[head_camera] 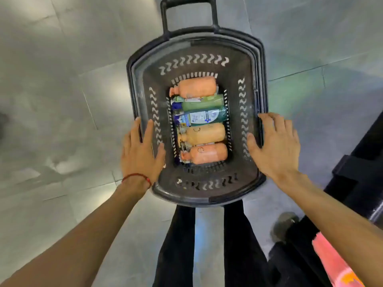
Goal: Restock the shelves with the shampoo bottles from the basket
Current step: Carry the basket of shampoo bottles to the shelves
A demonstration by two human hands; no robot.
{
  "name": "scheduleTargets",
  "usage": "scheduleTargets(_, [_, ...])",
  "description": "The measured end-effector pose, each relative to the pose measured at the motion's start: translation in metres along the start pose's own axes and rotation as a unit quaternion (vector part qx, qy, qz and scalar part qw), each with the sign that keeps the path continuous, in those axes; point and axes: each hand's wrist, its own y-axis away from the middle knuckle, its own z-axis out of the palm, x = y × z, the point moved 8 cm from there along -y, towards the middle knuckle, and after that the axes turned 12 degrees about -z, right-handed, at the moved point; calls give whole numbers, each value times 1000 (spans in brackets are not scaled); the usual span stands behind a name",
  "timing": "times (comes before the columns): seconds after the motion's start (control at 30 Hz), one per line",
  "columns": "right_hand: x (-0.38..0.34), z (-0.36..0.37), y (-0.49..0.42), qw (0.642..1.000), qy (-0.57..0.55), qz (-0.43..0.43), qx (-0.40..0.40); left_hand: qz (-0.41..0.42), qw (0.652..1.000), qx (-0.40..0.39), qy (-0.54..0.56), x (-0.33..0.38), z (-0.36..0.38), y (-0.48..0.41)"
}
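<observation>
A dark plastic shopping basket stands on the floor in front of me, its long handle raised at the far side. Several shampoo bottles lie on their sides at its bottom: an orange one at the back, a green one, a teal labelled one, a pale orange one and another orange one nearest me. My left hand rests on the basket's left rim, fingers apart. My right hand lies on the right rim, fingers spread. Neither hand holds a bottle.
Grey floor tiles surround the basket. My legs in dark trousers stand just behind it. A dark shelf base runs along the right edge, with a pink and orange item low at the right.
</observation>
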Motion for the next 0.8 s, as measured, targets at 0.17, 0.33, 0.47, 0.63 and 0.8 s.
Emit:
scheduleTargets(0.17, [26,52,-23,998,-32,44,-9,-49,996,2,77,-18,48,-28])
scheduleTargets(0.33, [32,68,-27,995,-78,57,19,-37,991,26,123,-17,57,-35])
scheduleTargets(0.47, [33,73,-23,995,-74,55,28,-43,987,30,150,-18,55,-34])
scheduleTargets(0.63, [41,78,-22,992,-83,94,9,-78,983,16,163,-25,55,-38])
scheduleTargets(0.8, [44,79,-23,991,-86,98,10,-105,974,5,201,-32,60,-38])
